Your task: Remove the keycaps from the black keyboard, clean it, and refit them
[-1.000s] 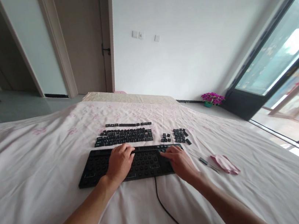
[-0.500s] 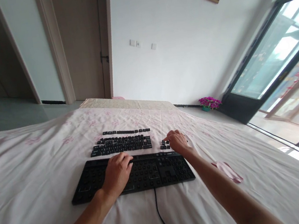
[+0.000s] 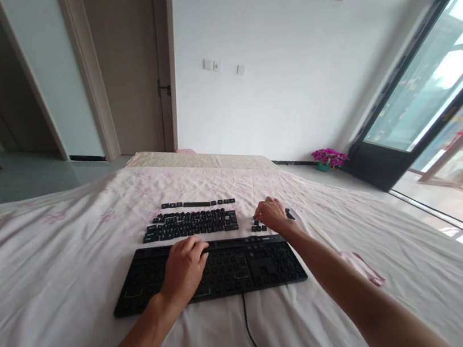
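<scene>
A black keyboard base [image 3: 236,267] with its keycaps off lies on a pale floral bedsheet [image 3: 57,278]. My left hand [image 3: 184,272] rests palm down on its middle, fingers curled. Beyond the base, the removed keycaps [image 3: 191,224] are laid out in rows. My right hand [image 3: 270,214] reaches past the base's far right corner and covers a small cluster of loose keycaps [image 3: 258,227]; its fingers are bent over them, and whether they pinch one is hidden.
The keyboard's cable [image 3: 254,337] runs toward me. A pink cloth [image 3: 363,270] lies right of my forearm. The bed's far end meets a white wall; a door [image 3: 130,67] is at the left and a large window [image 3: 439,92] at the right, with a flower pot [image 3: 329,157] on the floor.
My right hand left the keyboard base's right side and moved forward onto the loose keycap cluster. The left hand stayed on the base. The view shifted slightly.
</scene>
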{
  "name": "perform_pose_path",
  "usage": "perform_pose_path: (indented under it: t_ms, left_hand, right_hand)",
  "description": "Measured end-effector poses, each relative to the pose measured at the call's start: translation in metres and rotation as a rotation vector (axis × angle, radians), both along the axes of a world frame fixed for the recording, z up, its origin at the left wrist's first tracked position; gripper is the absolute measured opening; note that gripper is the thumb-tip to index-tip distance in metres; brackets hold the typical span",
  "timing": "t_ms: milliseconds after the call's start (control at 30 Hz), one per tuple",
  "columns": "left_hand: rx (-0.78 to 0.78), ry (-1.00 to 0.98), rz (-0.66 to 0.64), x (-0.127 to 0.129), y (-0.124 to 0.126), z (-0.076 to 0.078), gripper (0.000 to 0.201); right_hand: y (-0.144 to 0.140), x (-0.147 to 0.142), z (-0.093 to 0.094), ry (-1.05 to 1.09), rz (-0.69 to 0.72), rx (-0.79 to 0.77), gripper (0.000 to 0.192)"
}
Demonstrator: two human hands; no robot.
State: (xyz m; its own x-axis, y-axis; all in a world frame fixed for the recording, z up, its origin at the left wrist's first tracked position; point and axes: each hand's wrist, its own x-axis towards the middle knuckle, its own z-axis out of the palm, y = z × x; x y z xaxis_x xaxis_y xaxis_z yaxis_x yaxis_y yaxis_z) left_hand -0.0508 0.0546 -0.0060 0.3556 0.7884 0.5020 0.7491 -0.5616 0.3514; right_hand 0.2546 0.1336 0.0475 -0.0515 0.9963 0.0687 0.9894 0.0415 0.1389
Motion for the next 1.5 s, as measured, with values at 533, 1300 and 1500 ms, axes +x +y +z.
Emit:
perform_pose_path:
  t_ms: [533, 1300, 1500]
  left_hand:
    - [0.001, 0.029, 0.004, -0.001, 0.001, 0.001, 0.019]
    - [0.014, 0.023, -0.011, -0.002, 0.001, 0.000, 0.019]
    - [0.008, 0.022, -0.015, -0.002, 0.002, -0.001, 0.019]
  right_hand:
    - [0.014, 0.004, 0.001, 0.032, -0.018, -0.073, 0.014]
    - [-0.128, -0.030, 0.001, 0.135, 0.300, 0.061, 0.026]
    - [-0.129, -0.032, 0.002, 0.110, 0.316, 0.069, 0.026]
